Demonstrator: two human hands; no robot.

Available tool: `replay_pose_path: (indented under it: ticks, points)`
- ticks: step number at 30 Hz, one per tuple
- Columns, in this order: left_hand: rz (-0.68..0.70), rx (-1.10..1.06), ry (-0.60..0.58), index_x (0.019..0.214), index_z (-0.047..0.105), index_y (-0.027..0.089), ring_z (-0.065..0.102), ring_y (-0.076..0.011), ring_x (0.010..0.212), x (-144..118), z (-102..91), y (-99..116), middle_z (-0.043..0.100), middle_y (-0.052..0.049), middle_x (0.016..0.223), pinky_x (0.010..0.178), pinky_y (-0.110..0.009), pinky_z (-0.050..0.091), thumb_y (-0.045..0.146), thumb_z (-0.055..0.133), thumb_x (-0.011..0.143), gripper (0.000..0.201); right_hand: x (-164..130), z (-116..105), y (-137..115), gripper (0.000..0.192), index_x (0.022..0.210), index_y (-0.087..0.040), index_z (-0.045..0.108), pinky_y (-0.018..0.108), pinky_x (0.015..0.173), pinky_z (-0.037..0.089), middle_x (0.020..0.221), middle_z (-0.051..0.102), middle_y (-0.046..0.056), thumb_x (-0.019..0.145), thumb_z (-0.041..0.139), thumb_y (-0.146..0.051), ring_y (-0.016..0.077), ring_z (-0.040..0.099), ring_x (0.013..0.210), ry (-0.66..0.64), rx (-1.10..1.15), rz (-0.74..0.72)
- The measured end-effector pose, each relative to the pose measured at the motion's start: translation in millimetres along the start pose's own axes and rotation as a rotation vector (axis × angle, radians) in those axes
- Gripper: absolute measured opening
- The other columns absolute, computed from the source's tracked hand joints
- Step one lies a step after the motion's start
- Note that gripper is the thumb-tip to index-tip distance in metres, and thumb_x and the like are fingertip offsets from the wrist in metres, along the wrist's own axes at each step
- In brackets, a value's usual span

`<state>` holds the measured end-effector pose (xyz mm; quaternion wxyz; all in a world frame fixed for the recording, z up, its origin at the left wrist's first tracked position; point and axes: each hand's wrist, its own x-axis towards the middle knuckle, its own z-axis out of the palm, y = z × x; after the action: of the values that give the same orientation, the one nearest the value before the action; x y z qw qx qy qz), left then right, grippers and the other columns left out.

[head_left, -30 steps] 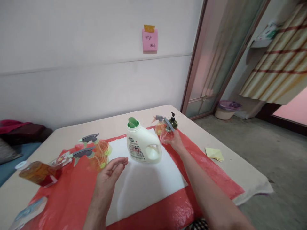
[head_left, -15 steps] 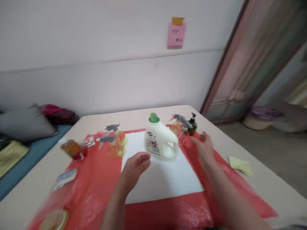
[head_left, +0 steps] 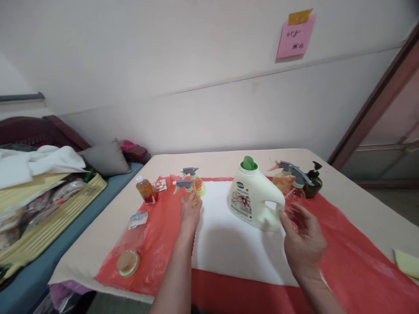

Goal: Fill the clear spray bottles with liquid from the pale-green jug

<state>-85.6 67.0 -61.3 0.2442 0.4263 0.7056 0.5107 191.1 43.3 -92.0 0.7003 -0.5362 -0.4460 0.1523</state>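
A cream detergent jug (head_left: 258,196) with a green cap piece in its mouth stands upright on a white sheet (head_left: 225,248). At the left, my left hand (head_left: 190,211) has its fingers around the body of the nearer spray bottle (head_left: 185,185), which has a grey trigger head and orange contents. Another grey-headed spray bottle (head_left: 190,171) is right behind it. My right hand (head_left: 304,240) is open, its fingers curved and apart, beside the jug's handle end. Whether it touches the jug I cannot tell. Beyond it are a clear spray bottle (head_left: 297,192) and an orange one (head_left: 282,179).
Red plastic (head_left: 157,244) lies under the sheet. On the left are an amber bottle (head_left: 145,191), a clear pouch (head_left: 137,220) and a round lidded jar (head_left: 128,263). A dark pump bottle (head_left: 313,183) stands at right, yellow paper (head_left: 407,262) near the right edge.
The view has turned left. My left hand has moved forward and left from in front of the jug to the nearer spray bottle. My right hand is now lower, near the jug's handle.
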Motion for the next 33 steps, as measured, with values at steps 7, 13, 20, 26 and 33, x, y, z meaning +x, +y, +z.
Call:
replay_pose_path:
  ticks: [7, 13, 20, 26, 33]
  points:
    - [0.040, 0.034, 0.011, 0.132, 0.061, 0.023, 0.003, -0.0351, 0.154, 21, 23.1, -9, 0.019, -0.012, 0.166, 0.120, -0.048, 0.015, 0.017, 0.074, 0.072, 0.062, -15, -3, -5, 0.031, 0.117, -0.021, 0.063, 0.039, 0.080, 0.055, 0.116, 0.064, 0.010, 0.087, 0.065, -0.028, 0.0179, 0.065, 0.087, -0.105, -0.080, -0.233]
    - [0.036, -0.134, 0.069, 0.114, 0.072, 0.022, 0.041, -0.0339, 0.139, 25, 10.7, -1, 0.045, -0.011, 0.151, 0.114, -0.043, 0.031, 0.025, 0.075, 0.072, 0.043, -31, 3, -23, 0.021, 0.106, -0.022, 0.067, 0.033, 0.074, 0.054, 0.096, 0.069, 0.006, 0.087, 0.064, -0.030, 0.0174, 0.065, 0.079, -0.320, 0.012, -0.080]
    - [-0.001, -0.623, -0.186, 0.088, 0.079, 0.018, 0.068, -0.0238, 0.096, -10, -21.4, 27, 0.075, -0.009, 0.098, 0.090, -0.038, 0.052, 0.032, 0.082, 0.066, 0.026, -39, 13, -25, 0.043, 0.103, -0.021, 0.069, 0.043, 0.097, 0.046, 0.112, 0.069, 0.009, 0.081, 0.067, -0.058, 0.0275, 0.060, 0.111, -0.744, 0.321, 0.639]
    - [-0.060, -0.762, -0.664, 0.073, 0.080, 0.018, 0.069, -0.0216, 0.090, -53, -16.3, 43, 0.076, -0.008, 0.083, 0.088, -0.033, 0.050, 0.024, 0.088, 0.061, 0.015, -36, 8, -32, 0.072, 0.131, -0.025, 0.058, 0.047, 0.107, 0.036, 0.133, 0.061, 0.011, 0.074, 0.072, -0.067, 0.0294, 0.052, 0.126, -1.074, 0.708, 0.679]
    - [-0.055, -0.812, -0.827, 0.070, 0.073, 0.017, 0.064, -0.0145, 0.085, -66, -9.2, 48, 0.070, -0.003, 0.087, 0.082, -0.026, 0.047, 0.016, 0.082, 0.069, 0.010, -34, 2, -62, 0.081, 0.134, -0.024, 0.054, 0.034, 0.090, 0.042, 0.116, 0.064, 0.005, 0.061, 0.089, -0.030, 0.0217, 0.058, 0.106, -1.240, 0.765, 0.659]
